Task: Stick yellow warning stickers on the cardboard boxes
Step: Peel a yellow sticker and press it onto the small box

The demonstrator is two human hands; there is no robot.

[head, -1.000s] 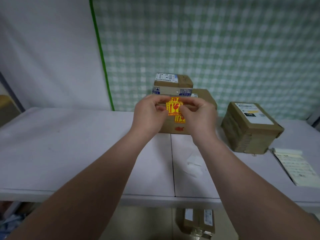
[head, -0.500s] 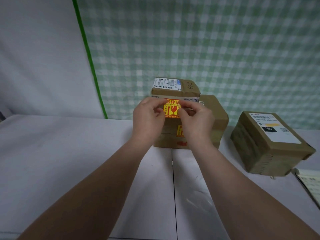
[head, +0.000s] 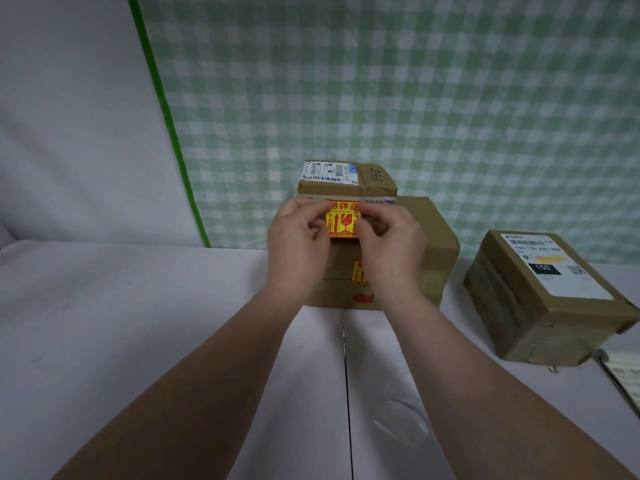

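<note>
Yellow warning sticker (head: 343, 220) in the middle of the frame, pinched at its left edge by the left grip (head: 298, 244) and at its right edge by the right grip (head: 391, 244), with thumb and fingers of each curled onto it. Held flat and upright in front of two stacked cardboard boxes, at the height of the joint between the small upper box (head: 346, 181) and the large lower box (head: 429, 244). Not possible to tell whether already touching the cardboard. Red print and a broken-glass sign on its face.

Second yellow sticker (head: 358, 273) lower on the front of the large lower box, partly hidden behind the right grip. Third box (head: 540, 299) well apart at the right of the frame, with a white label on top, standing on the white table (head: 138, 323). Stack at the far side of the table, close to the green checked cloth (head: 415, 98). Sheet of paper (head: 627, 379) at the right edge, cut by the frame. Clear film (head: 401, 420) on the table at lower right, just beside the right forearm.
</note>
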